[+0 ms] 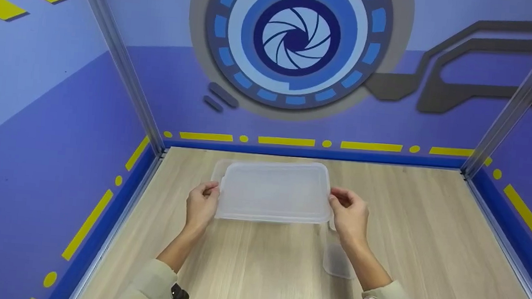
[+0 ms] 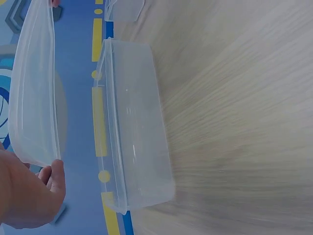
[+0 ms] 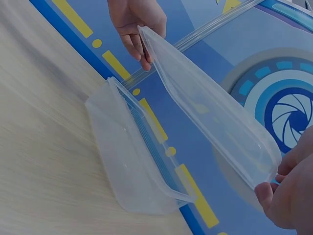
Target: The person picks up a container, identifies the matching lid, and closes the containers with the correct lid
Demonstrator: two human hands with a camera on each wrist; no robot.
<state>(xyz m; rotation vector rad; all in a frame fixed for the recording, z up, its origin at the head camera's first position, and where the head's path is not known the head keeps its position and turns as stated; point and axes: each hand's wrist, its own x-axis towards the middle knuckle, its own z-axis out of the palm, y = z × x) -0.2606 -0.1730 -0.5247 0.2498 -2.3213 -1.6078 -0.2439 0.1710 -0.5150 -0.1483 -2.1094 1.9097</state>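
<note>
Both hands hold a rectangular translucent plastic lid by its two short ends. My left hand pinches the left end between thumb and fingers, while my right hand pinches the right end. Below the raised lid, a translucent rectangular box stands on the table with its rim facing up. From the right wrist, the lid appears well apart from the box's rim. In the head view the lid covers most of that box.
A smaller clear container sits on the wood-grain table, partly behind the right wrist. Blue and purple printed panels close off the back and both sides, with metal posts at the corners.
</note>
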